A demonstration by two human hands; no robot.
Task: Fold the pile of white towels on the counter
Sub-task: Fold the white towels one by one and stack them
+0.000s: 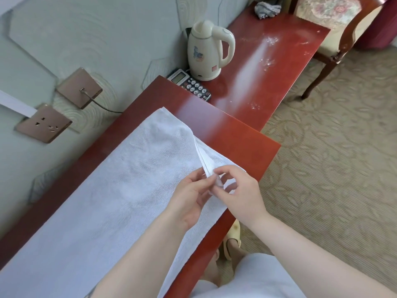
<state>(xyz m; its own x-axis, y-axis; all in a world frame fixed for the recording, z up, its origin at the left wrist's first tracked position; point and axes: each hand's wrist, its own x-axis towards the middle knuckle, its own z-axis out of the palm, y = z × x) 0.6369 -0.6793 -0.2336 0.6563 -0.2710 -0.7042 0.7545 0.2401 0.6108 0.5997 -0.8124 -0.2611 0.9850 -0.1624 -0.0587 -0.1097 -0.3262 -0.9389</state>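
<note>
White towel (111,190) lies spread flat along the red wooden counter (236,134), long axis running from the near-left of the view up toward the far end by the kettle (206,50), so it runs away from the person, not across them. The near-right corner is lifted into a raised ridge, and both hands meet right at that corner, at the counter's front edge. Right hand (238,190) pinches the corner tip between thumb and forefinger, other fingers loosely curled. Left hand (189,198) is palm up just beside it, fingers curled in toward the same edge; it appears to pinch the hem too, though the contact point is blurred. Hands almost touch each other. The bulk of the towel lies to the left of and beyond the hands, so the next fold likely carries this corner away from the front edge toward the wall side, or the hands slide apart along the hem first; that is a guess. Neither hand is clearly nearer, both are on the corner. The far towel end lies flat and well clear of the phone (193,87) and kettle. A grey rag (267,9) sits at the counter's far end near a chair (335,24). No pile of other towels is in view.
</note>
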